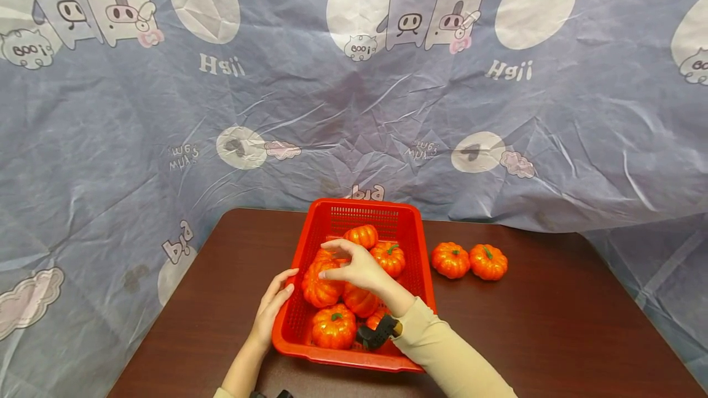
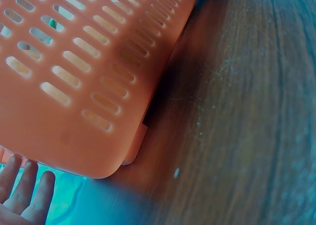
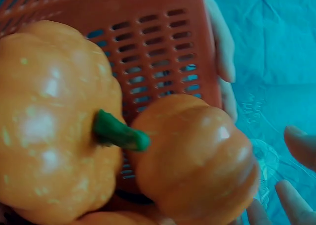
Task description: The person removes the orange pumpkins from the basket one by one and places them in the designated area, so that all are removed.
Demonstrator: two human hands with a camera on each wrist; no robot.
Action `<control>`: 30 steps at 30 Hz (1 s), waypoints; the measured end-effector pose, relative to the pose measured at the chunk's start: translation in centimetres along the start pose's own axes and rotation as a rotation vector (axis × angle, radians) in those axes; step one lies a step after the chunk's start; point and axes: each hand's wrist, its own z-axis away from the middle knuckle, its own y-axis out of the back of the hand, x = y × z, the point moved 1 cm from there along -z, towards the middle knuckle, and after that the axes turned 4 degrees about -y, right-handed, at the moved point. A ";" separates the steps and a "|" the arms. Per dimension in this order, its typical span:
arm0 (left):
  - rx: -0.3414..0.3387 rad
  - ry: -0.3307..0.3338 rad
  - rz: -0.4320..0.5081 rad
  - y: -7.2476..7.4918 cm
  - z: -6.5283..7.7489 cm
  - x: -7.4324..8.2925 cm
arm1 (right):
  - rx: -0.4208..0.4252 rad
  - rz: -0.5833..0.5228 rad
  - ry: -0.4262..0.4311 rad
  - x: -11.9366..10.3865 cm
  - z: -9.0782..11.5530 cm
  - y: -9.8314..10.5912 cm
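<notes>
A red plastic basket [image 1: 362, 358] with slotted walls holds several shiny orange pumpkins, such as the green-stemmed pumpkin [image 1: 334, 327] near its front. My left hand [image 1: 271, 306] touches the basket's left rim; its fingers [image 2: 40, 198] look straight against the edge in the left wrist view. Over the basket, my right hand [image 1: 356, 266] has thumb and fingers spread apart, with nothing gripped between them. Below it lies an orange pumpkin [image 1: 318, 290], partly covered by the hand. In the right wrist view, a smaller pumpkin [image 3: 197, 156] sits beside a larger pumpkin [image 3: 49, 121], near the right fingertips.
Two more pumpkins stand side by side on the dark brown table [image 1: 531, 324], right of the basket: a left pumpkin [image 1: 450, 260] and a right pumpkin [image 1: 488, 262]. A grey-blue printed cloth [image 1: 343, 109] hangs behind the table and along its sides.
</notes>
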 end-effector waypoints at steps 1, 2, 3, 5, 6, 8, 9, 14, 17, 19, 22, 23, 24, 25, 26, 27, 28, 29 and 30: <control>-0.002 -0.001 0.001 0.0 0.0 0.0 | -0.016 0.006 -0.005 0.0 0.0 -0.1; -0.005 -0.001 0.003 0.0 0.0 0.0 | -0.028 0.014 -0.016 0.1 0.1 -0.1; -0.006 -0.001 0.004 0.0 0.0 0.0 | -0.039 0.025 -0.023 0.2 0.1 -0.2; -0.007 0.001 0.008 0.0 0.0 0.0 | -0.057 0.043 -0.043 0.3 0.1 -0.2; -0.007 0.003 0.008 0.0 0.0 0.0 | -0.067 0.054 -0.053 0.4 0.1 -0.2; -0.002 0.007 -0.001 0.0 0.0 0.0 | -0.081 0.083 -0.062 0.5 0.1 -0.2; 0.001 0.008 -0.007 0.1 0.0 0.0 | -0.088 0.100 -0.068 0.6 0.1 -0.3; 0.007 0.010 -0.023 0.1 0.0 0.0 | -0.120 0.195 -0.084 0.6 0.2 -0.4; 0.005 0.014 -0.020 0.1 0.0 0.0 | -0.134 0.228 -0.087 0.5 0.3 -0.4; 0.004 0.016 -0.020 0.1 0.0 0.0 | -0.135 0.240 -0.082 0.5 0.4 -0.4; 0.007 0.014 -0.019 0.0 0.0 0.0 | -0.135 0.259 -0.069 0.5 0.5 -0.3; 0.008 0.013 -0.018 0.0 0.0 0.0 | -0.134 0.267 -0.064 0.5 0.5 -0.3; 0.009 0.011 -0.018 0.0 0.0 0.0 | -0.133 0.275 -0.059 0.5 0.5 -0.3; 0.011 0.009 -0.018 0.0 0.0 0.0 | -0.130 0.286 -0.054 0.5 0.6 -0.3; 0.012 0.008 -0.017 0.0 0.0 0.0 | -0.127 0.299 -0.050 0.5 0.6 -0.2; 0.013 0.007 -0.016 0.0 0.0 0.0 | -0.124 0.308 -0.049 0.4 0.7 -0.2; 0.013 0.006 -0.016 0.0 0.0 0.0 | -0.119 0.317 -0.047 0.4 0.7 -0.2; 0.013 0.006 -0.017 0.0 0.0 0.0 | -0.115 0.320 -0.048 0.3 0.8 -0.1; 0.014 0.006 -0.017 0.0 0.0 0.0 | -0.111 0.324 -0.050 0.3 0.8 -0.1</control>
